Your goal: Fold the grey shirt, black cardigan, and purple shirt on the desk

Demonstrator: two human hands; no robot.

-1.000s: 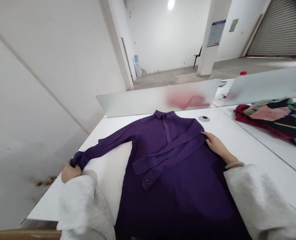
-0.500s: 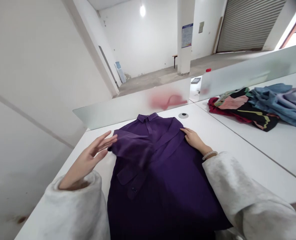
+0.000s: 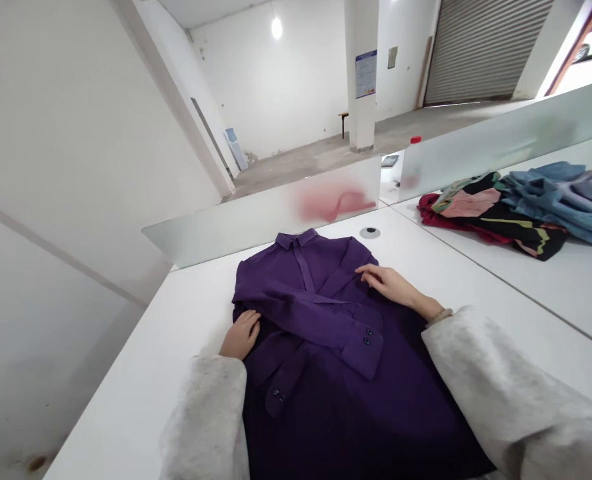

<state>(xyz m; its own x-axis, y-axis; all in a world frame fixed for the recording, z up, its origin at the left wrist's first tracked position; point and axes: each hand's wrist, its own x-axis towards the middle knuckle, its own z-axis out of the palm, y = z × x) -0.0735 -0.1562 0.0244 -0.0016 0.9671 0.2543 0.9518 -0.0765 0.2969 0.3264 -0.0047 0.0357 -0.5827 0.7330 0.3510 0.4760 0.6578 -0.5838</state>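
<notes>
A dark purple button-up shirt (image 3: pixel 336 400) lies spread on the white table (image 3: pixel 196 293), its collar toward the far edge. Both sleeves are folded across the front. One cuff with two dark buttons (image 3: pixel 369 337) points to the right, and the other cuff (image 3: pixel 276 400) sits lower left. My left hand (image 3: pixel 241 333) rests at the shirt's left side, fingers lying on the cloth near the sleeve fold, thumb hidden. Over the right side of the chest is my right hand (image 3: pixel 389 285), fingers loosely bent and apart; whether the fingertips touch the cloth is hard to tell.
A frosted glass divider (image 3: pixel 216 233) runs along the table's far edge, with a blurred red shape behind it. To the right lies a heap of clothes (image 3: pixel 526 207). A round cable cap (image 3: pixel 370 233) sits beyond the shirt. At left stands a white wall (image 3: pixel 51 167).
The sleeve by my left hand has swung across to lie flat over the front. My left hand has come down onto the shirt's left side; my right has shifted slightly inward.
</notes>
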